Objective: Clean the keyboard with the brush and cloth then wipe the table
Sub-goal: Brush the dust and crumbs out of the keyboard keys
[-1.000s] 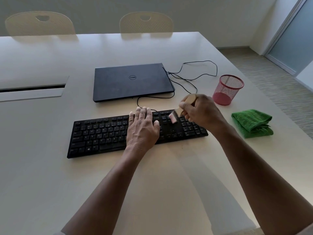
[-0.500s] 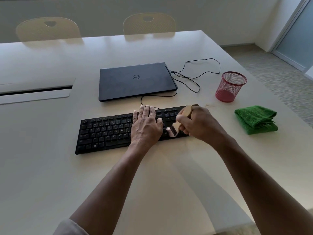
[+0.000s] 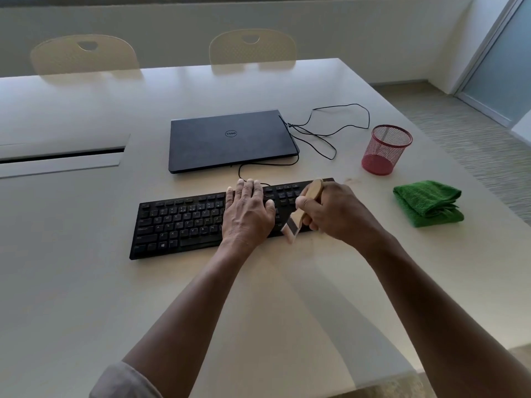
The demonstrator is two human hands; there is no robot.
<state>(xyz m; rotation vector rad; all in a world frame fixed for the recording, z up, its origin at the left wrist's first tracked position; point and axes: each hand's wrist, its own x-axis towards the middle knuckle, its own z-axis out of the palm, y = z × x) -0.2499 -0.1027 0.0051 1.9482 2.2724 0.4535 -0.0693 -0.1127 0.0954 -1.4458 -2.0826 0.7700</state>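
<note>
- We see the black keyboard [image 3: 184, 222] lying flat on the pale table [image 3: 71, 282], running slightly uphill from 8 o'clock to 2 o'clock across the middle of the view.
- Left hand [image 3: 247, 214] rests palm-down on the keys right of the keyboard's centre, fingers straight and together, pointing to 12 o'clock; it grips nothing.
- Right hand [image 3: 336, 214] is just beside it at 3 o'clock, fingers and thumb curled round the wooden handle of the brush [image 3: 301, 214].
- Brush is tilted: handle end toward 1 o'clock, bristles toward 7 o'clock, at the keyboard's near edge. We cannot tell whether the bristles touch the keys or the table.
- Green cloth [image 3: 428, 203] lies folded on the table at 3 o'clock from the right hand, well apart from it.
- Red mesh cup [image 3: 386, 149] stands upright at 12 o'clock from the cloth.
- Closed dark laptop [image 3: 230, 139] lies at 12 o'clock from the keyboard; a thin black cable [image 3: 339, 119] loops beside it at 3 o'clock.
- Two pale chair backs [image 3: 253, 50] show at the table's far edge.
</note>
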